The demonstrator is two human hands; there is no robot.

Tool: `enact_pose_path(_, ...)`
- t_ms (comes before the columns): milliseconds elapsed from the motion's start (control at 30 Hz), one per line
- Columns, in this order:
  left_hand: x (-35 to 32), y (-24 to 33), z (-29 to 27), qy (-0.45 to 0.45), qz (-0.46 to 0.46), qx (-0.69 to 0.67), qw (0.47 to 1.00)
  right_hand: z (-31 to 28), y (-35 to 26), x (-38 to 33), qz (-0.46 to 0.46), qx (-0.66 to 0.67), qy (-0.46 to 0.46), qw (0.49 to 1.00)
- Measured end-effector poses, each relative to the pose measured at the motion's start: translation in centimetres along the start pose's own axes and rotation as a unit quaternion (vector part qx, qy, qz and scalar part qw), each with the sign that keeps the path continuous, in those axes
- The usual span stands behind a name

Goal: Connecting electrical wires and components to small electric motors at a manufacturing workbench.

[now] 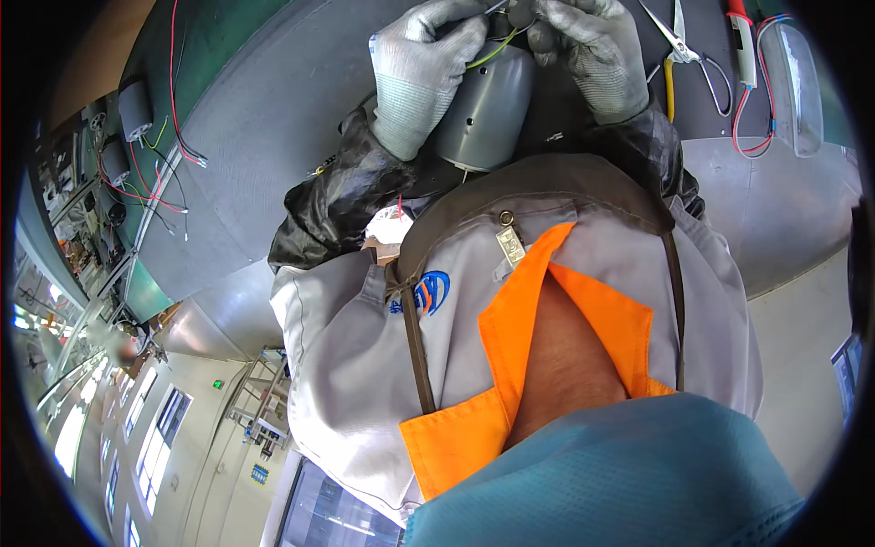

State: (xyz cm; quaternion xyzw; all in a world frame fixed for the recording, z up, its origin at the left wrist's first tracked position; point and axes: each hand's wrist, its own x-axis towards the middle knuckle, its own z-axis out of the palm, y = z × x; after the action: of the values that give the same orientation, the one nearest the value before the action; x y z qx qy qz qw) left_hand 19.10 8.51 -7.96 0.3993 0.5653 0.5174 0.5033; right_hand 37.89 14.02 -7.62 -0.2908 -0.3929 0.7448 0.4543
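Both gloved hands work at the top of the view, over a grey desk. The left hand wraps its palm and fingers around the side of a grey cylindrical motor, which stands tilted between the two hands, just above the person's chest. The right hand has its fingers curled and pressed together at the motor's top end, pinching the thin wires there; a yellow-green one runs across to the left hand's fingertips.

To the right of the right hand lie scissors with open blades, and beside them a red and white tool with red and blue leads looping below it. Further right sits a clear plastic cover. At the far left of the desk stand two more grey motors with red wires trailing from them.

The person's grey and orange jacket fills the lower middle of the view and hides the desk's near edge.
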Motion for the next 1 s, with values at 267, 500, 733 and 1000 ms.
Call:
enact_pose_path(267,0.3,-0.3,1.3,-0.016,0.020,-0.011,1.000,-1.5,-2.8,1.7,0.111,-0.091,-0.100,0.985)
enact_pose_path(500,0.9,-0.7,2.0,0.020,0.246,0.282,0.927,-0.3,-3.2,1.1,0.119,-0.211,-0.072,0.968)
enact_pose_path(733,-1.7,1.6,3.1,0.069,0.085,0.232,0.967,-1.0,-2.8,0.1,-0.123,-0.513,0.007,0.849)
enact_pose_path(1000,-1.7,-1.6,2.7,0.111,0.248,0.345,0.898,-8.3,3.5,6.4,-0.014,-0.299,0.141,0.944)
